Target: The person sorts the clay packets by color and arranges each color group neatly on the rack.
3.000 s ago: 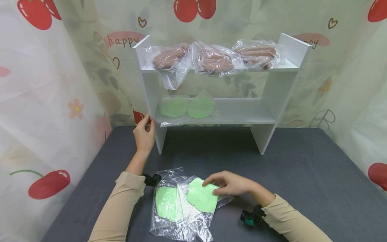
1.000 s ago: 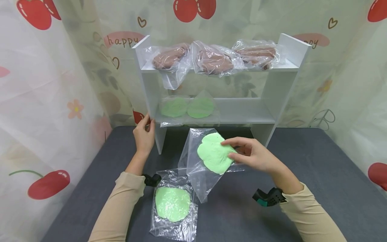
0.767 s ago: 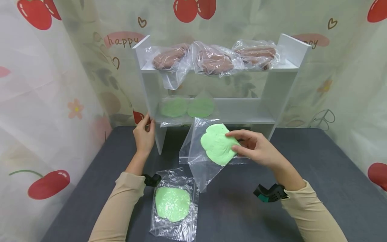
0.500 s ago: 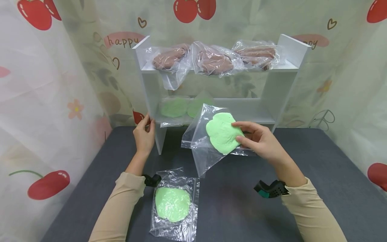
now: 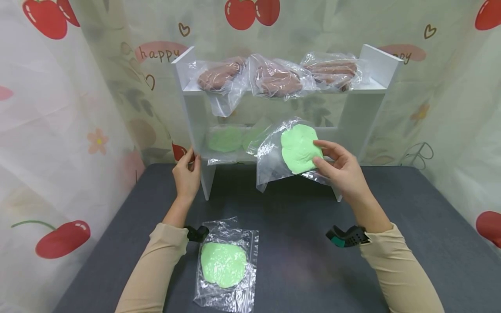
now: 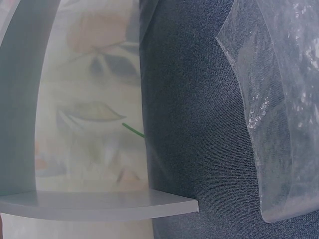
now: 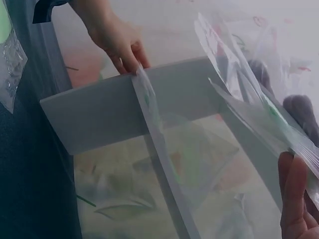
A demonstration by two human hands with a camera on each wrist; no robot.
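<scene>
My right hand (image 5: pixel 346 171) pinches the right side of a clear plastic bag (image 5: pixel 270 163) with a flat, wavy-edged light green piece (image 5: pixel 300 150) in it. The bag hangs tilted in front of the middle board of a white shelf (image 5: pixel 362 108), overlapping one of two similar green pieces there. My left hand (image 5: pixel 187 174) grips the front edge of the shelf's left panel, low down. In the right wrist view, fingers (image 7: pixel 294 199) hold the bag (image 7: pixel 249 99) beside the shelf; its middle board (image 6: pixel 99 204) shows in the left wrist view.
Another bagged green piece (image 5: pixel 223 264) lies on the dark table (image 5: pixel 305 269) between my forearms. Along the top board sit three clear bags with brown, sausage-like shapes (image 5: pixel 278 80). A printed curtain (image 5: pixel 98 87) surrounds the table, and a thin cable (image 5: pixel 422 152) hangs back right.
My right hand has lifted the bagged green piece off the other bag on the table and carried it up and forward to the middle board. The left hand has stayed at the panel.
</scene>
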